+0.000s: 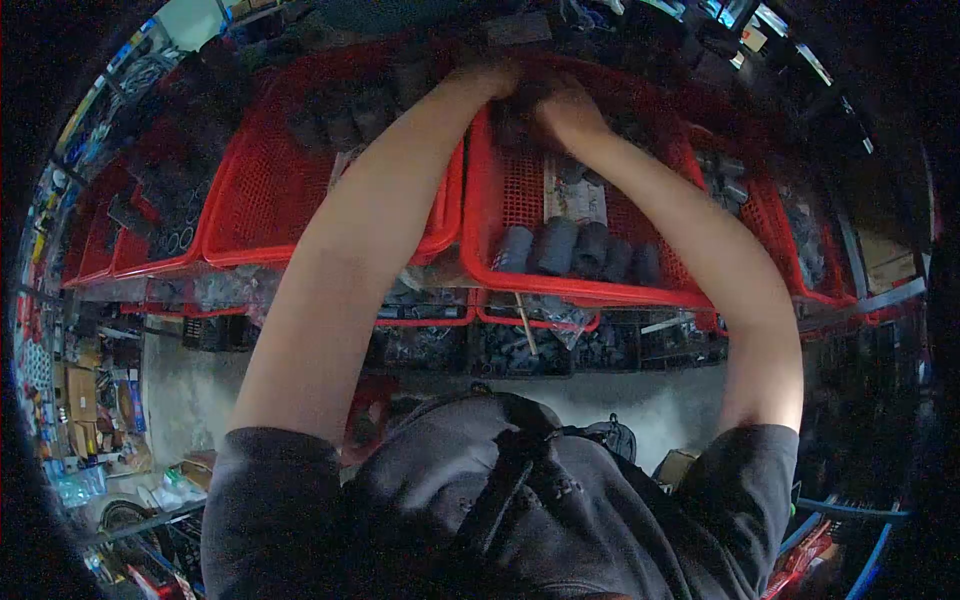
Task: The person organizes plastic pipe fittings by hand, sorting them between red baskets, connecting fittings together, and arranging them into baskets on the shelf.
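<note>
Both my arms reach forward to the far part of the red plastic baskets. My left hand (494, 78) is over the dark back area, close to the divide between two baskets. Beside it, my right hand (566, 108) bends downward above the right-hand red basket (590, 290). Deep shadow hides the fingers of both hands, and anything in them cannot be made out. Several grey pipe couplings (556, 246) stand along the near wall of that basket, with a printed paper (590, 200) behind them. The left-hand red basket (232, 252) has dark cylindrical fittings (345, 122) at its back.
More red baskets stand at the far left (150, 268) and right (822, 297), holding fittings. Below the front rims is a lower shelf with black bins (520, 358) of small parts and clear plastic bags. A metal shelf edge (890, 298) juts out at right.
</note>
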Demonstrator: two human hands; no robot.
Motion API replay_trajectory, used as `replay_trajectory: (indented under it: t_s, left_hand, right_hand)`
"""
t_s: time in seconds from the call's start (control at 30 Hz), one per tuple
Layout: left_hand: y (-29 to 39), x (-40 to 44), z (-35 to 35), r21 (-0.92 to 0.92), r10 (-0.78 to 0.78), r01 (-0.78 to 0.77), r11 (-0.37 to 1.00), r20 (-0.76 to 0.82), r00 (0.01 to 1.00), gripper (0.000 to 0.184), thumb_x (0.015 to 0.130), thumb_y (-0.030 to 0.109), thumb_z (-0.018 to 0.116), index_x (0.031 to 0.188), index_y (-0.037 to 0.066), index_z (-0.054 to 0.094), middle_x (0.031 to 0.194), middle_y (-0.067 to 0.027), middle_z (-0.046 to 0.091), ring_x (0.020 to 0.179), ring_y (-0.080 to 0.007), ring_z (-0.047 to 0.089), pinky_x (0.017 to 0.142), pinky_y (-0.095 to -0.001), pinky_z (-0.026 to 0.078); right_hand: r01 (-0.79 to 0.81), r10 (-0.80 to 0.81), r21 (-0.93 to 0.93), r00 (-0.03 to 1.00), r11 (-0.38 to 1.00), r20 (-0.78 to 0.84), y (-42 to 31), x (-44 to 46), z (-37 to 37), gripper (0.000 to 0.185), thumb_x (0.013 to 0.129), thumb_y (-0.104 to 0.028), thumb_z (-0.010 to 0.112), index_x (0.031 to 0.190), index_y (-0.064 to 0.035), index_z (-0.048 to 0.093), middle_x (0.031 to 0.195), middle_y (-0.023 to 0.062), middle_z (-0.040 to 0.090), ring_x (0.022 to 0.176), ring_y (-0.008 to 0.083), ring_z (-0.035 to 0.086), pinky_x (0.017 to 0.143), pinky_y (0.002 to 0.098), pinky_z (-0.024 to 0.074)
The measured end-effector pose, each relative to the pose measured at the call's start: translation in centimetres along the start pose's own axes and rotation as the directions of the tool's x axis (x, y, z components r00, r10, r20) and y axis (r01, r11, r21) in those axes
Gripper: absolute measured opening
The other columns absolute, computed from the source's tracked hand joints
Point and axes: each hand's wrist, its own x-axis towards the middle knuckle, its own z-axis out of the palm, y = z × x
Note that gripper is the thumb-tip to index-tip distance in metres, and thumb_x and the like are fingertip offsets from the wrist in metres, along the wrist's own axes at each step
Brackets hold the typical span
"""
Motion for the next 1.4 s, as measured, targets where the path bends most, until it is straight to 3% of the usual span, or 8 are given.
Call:
replay_trajectory:
  t_s: [0.07, 0.27, 0.63, 0.9, 0.97, 1.2, 1.27, 1.4]
  left_hand:
    - [-0.6, 2.0, 2.9, -0.155, -0.101, 0.066, 0.986, -0.231, 0.968, 0.026, 0.075, 0.010, 0.041, 0.096, 0.006, 0.056, 0.105, -0.0125, 0.052, 0.095, -0.0285, 0.050, 0.082, -0.0410, 0.038]
    - [-1.2, 4.4, 4.4, -0.144, 0.019, -0.032, 0.989, -0.094, 0.995, 0.026, 0.072, 0.012, 0.045, 0.095, 0.007, 0.057, 0.103, -0.0119, 0.053, 0.094, -0.0280, 0.051, 0.081, -0.0406, 0.039]
    - [0.6, 3.3, 0.1, -0.240, 0.131, -0.126, 0.963, 0.006, 0.991, 0.029, 0.067, 0.015, 0.052, 0.095, 0.007, 0.057, 0.096, -0.0127, 0.056, 0.089, -0.0264, 0.053, 0.075, -0.0387, 0.041]
    - [1.5, 1.5, -1.7, -0.574, 0.434, -0.441, 0.690, -0.159, 0.887, 0.036, 0.057, 0.019, 0.062, 0.090, 0.008, 0.058, 0.088, -0.0110, 0.058, 0.081, -0.0261, 0.054, 0.072, -0.0362, 0.043]
    - [1.6, 3.6, -0.5, -0.444, 0.451, -0.441, 0.780, -0.090, 0.888, 0.034, 0.057, 0.020, 0.061, 0.089, 0.010, 0.059, 0.089, -0.0095, 0.058, 0.081, -0.0249, 0.055, 0.071, -0.0360, 0.043]
    - [1.2, 1.4, -1.0, -0.304, 0.478, -0.449, 0.841, 0.024, 0.878, 0.029, 0.058, 0.023, 0.058, 0.085, 0.012, 0.061, 0.089, -0.0092, 0.059, 0.079, -0.0244, 0.055, 0.069, -0.0366, 0.043]
    - [1.0, 2.8, -0.6, -0.208, 0.577, -0.564, 0.799, 0.004, 0.817, 0.028, 0.060, 0.023, 0.057, 0.086, 0.011, 0.061, 0.087, -0.0090, 0.059, 0.078, -0.0238, 0.055, 0.069, -0.0364, 0.043]
    - [1.1, 4.3, 1.3, -0.161, 0.548, -0.541, 0.826, 0.002, 0.837, 0.028, 0.062, 0.024, 0.057, 0.086, 0.011, 0.060, 0.085, -0.0089, 0.060, 0.077, -0.0234, 0.055, 0.068, -0.0363, 0.043]
  right_hand:
    - [0.038, -0.035, 0.052, 0.997, 0.998, -0.073, 0.0, 0.6, 1.3, 0.023, 0.070, -0.016, 0.050, 0.088, -0.0046, 0.057, 0.102, 0.0128, 0.050, 0.099, 0.0290, 0.043, 0.086, 0.0396, 0.0333]
    - [0.237, -0.228, -0.344, 0.971, 0.909, 0.065, -1.5, -0.4, -0.5, 0.033, 0.069, -0.021, 0.054, 0.098, -0.0064, 0.053, 0.103, 0.0134, 0.049, 0.100, 0.0300, 0.042, 0.086, 0.0390, 0.0332]
    - [0.017, 0.022, 0.315, 0.992, 0.949, -0.121, 2.0, -5.8, -6.5, 0.035, 0.068, -0.029, 0.058, 0.091, -0.0020, 0.055, 0.089, 0.0162, 0.055, 0.085, 0.0271, 0.052, 0.076, 0.0338, 0.0403]
    - [-0.044, -0.432, 0.755, 0.798, 0.655, 0.421, -2.4, -22.8, -19.0, 0.012, 0.070, -0.012, 0.057, 0.081, -0.0066, 0.056, 0.077, 0.0071, 0.055, 0.072, 0.0212, 0.055, 0.066, 0.0320, 0.0441]
    - [-0.430, -0.286, 0.692, 0.688, 0.580, 0.667, -4.6, -26.6, -17.7, 0.017, 0.068, -0.005, 0.056, 0.085, -0.0061, 0.056, 0.084, 0.0096, 0.054, 0.079, 0.0232, 0.054, 0.073, 0.0342, 0.0431]
    - [-0.404, -0.020, 0.878, 0.906, 0.258, 0.423, -11.6, -35.8, -1.6, 0.035, 0.062, -0.002, 0.058, 0.096, -0.0054, 0.052, 0.099, 0.0133, 0.048, 0.096, 0.0266, 0.045, 0.081, 0.0330, 0.0355]
    - [-0.436, 0.371, 0.870, 0.866, 0.231, 0.336, -12.6, -35.7, -0.9, 0.021, 0.064, -0.005, 0.059, 0.085, -0.0014, 0.056, 0.094, 0.0144, 0.051, 0.088, 0.0272, 0.049, 0.075, 0.0328, 0.0379]
    - [-0.281, 0.168, 0.862, 0.959, 0.421, 0.230, -12.3, -35.5, 1.4, 0.014, 0.067, -0.008, 0.059, 0.077, 0.0010, 0.057, 0.073, 0.0149, 0.057, 0.070, 0.0301, 0.053, 0.064, 0.0351, 0.0413]
